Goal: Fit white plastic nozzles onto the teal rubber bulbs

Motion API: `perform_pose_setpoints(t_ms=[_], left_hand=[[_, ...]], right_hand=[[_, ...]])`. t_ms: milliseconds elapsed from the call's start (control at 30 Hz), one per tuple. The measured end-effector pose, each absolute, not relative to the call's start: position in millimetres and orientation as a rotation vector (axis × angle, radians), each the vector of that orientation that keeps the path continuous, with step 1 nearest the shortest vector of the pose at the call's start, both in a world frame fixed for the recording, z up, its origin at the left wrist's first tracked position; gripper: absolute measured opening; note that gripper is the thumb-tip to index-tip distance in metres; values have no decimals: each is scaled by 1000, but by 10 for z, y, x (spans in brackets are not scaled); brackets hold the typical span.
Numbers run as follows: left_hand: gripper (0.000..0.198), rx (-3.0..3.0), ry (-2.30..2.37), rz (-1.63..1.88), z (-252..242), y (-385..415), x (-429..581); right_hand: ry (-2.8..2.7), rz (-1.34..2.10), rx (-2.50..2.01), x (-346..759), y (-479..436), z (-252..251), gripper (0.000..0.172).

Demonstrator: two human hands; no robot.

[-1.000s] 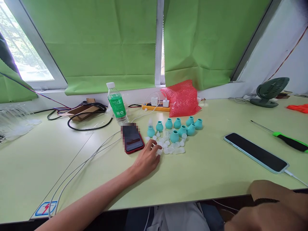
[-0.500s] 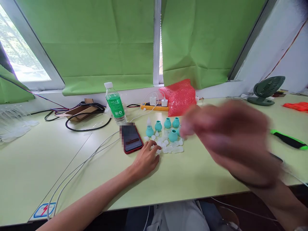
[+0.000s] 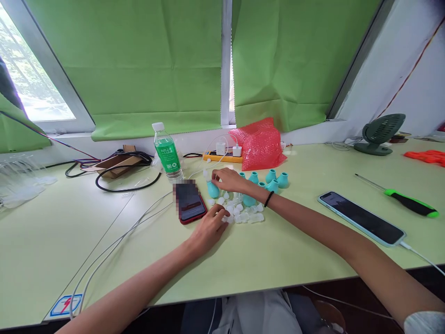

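My right hand [image 3: 227,180] reaches left across the table, with its fingers closed at the neck of a teal squeeze bulb [image 3: 213,189]. A clear nozzle [image 3: 206,175] on this bulb leans left. More teal bulbs [image 3: 282,180] stand beyond and beside my right wrist, some partly hidden by it. My left hand [image 3: 207,228] rests on the tabletop with its fingers loosely bent and apart. Its fingertips touch the near left edge of a cluster of small translucent white pieces [image 3: 244,216]. Whether a piece lies under them is hard to see.
A phone in a red case [image 3: 190,204] lies left of the pieces, and a bottle [image 3: 167,155] stands behind it. A charging phone [image 3: 361,218] and a screwdriver [image 3: 406,199] lie right. Behind are a red bubble-wrap bag [image 3: 262,148] and an orange power strip [image 3: 217,156].
My right hand has swung from the right foreground to the bulb with the nozzle, which now tilts left. My left hand has stayed almost in place.
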State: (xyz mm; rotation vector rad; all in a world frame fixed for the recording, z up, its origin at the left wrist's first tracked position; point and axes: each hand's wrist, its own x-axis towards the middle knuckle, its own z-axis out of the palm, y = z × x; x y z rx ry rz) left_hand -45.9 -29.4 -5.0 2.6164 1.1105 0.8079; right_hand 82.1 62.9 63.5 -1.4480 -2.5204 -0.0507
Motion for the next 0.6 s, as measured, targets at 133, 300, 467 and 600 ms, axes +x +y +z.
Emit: perform_pose_setpoints(t_ms=[133, 300, 467, 600], left_hand=[[20, 2625, 1103, 789, -32, -308, -453], [21, 2660, 1102, 788, -12, -320, -442], [18, 2709, 1253, 837, 8, -327, -451], [18, 2680, 1303, 682, 9, -317, -470]], right_hand=[[-2527, -71, -1522, 712, 678, 601, 44], [-2570, -139, -1576, 454, 834, 648, 39], [-2638, -149, -1610, 303, 938, 585, 30], [-2561, -197, -1638, 353, 945, 567, 27]])
